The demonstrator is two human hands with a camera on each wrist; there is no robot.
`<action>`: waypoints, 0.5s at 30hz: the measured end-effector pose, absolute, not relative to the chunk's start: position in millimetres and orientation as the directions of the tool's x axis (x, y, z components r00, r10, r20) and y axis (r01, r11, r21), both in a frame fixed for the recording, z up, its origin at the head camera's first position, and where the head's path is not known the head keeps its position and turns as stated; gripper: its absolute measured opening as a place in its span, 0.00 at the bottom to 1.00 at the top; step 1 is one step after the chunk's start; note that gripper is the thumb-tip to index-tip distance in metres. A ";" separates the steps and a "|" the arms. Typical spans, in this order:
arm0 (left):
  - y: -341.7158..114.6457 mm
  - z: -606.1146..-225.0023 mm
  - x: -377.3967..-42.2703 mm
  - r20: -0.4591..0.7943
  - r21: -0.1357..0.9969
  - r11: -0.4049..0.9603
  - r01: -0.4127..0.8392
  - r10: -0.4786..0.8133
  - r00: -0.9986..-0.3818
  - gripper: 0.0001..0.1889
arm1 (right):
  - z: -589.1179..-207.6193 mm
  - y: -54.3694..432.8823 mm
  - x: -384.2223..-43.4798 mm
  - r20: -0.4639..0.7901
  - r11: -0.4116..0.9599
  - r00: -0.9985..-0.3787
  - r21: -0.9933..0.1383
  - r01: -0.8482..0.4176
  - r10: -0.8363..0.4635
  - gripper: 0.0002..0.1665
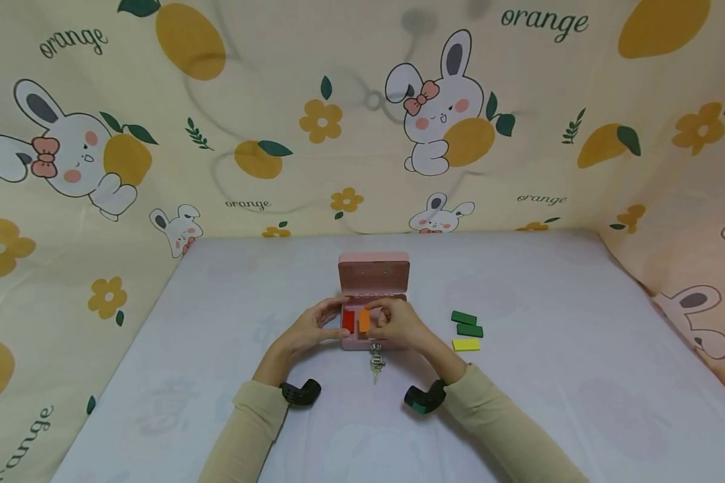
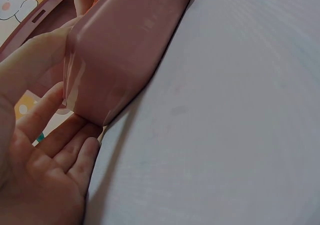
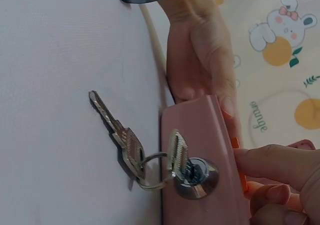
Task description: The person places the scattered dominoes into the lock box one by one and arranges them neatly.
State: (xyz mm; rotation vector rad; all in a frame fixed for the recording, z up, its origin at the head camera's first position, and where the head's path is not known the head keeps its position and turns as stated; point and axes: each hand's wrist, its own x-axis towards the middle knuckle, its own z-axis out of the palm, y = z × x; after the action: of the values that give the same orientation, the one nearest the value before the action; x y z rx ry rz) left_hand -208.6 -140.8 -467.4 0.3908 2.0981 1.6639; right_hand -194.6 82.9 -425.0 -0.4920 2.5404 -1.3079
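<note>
So the left hand point(image 1: 311, 329) is gripping the left end of the open pink cash box point(image 1: 362, 345). Red block point(image 1: 348, 322)'s already inside; the orange block point(image 1: 364, 320) is upright over it, pinched by the right hand point(image 1: 401, 327), can't tell if it's touching bottom. Two green blocks point(image 1: 470, 331) and a yellow block point(image 1: 466, 345) are left outside. Only the right wrist cam clearly shows one key point(image 3: 178, 152) in the lock point(image 3: 197, 180).

Head cam looks fwd/down; wrist cams share box front point(image 3: 189, 126) v. close
</note>
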 end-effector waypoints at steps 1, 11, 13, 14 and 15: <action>-140.9 -467.3 -208.6 -0.158 0.970 0.238 -0.047 0.472 -0.867 0.36 | -425.6 82.0 -194.6 -0.059 0.540 -0.913 -0.821 -0.185 -0.403 0.28; -142.2 -467.2 -208.7 -0.153 0.971 0.234 -0.042 0.477 -0.865 0.38 | -428.6 75.1 -195.6 -0.021 0.521 -0.907 -0.824 -0.222 -0.420 0.28; -142.6 -467.1 -208.7 -0.147 0.972 0.234 -0.033 0.487 -0.861 0.38 | -429.7 74.1 -196.7 -0.010 0.519 -0.904 -0.822 -0.235 -0.426 0.28; -142.9 -467.1 -208.6 -0.141 0.972 0.232 -0.027 0.492 -0.859 0.38 | -430.0 73.5 -197.3 -0.009 0.515 -0.904 -0.824 -0.235 -0.427 0.28; -143.0 -467.0 -208.6 -0.136 0.973 0.228 -0.022 0.496 -0.858 0.38 | -430.5 73.0 -197.9 -0.010 0.515 -0.904 -0.825 -0.234 -0.427 0.28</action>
State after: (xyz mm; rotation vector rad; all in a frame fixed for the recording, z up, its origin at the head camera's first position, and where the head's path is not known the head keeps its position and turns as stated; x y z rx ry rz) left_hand -208.6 -143.0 -467.0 0.4356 2.0885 1.6657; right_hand -197.9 73.0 -430.5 -0.5640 2.5440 -1.3370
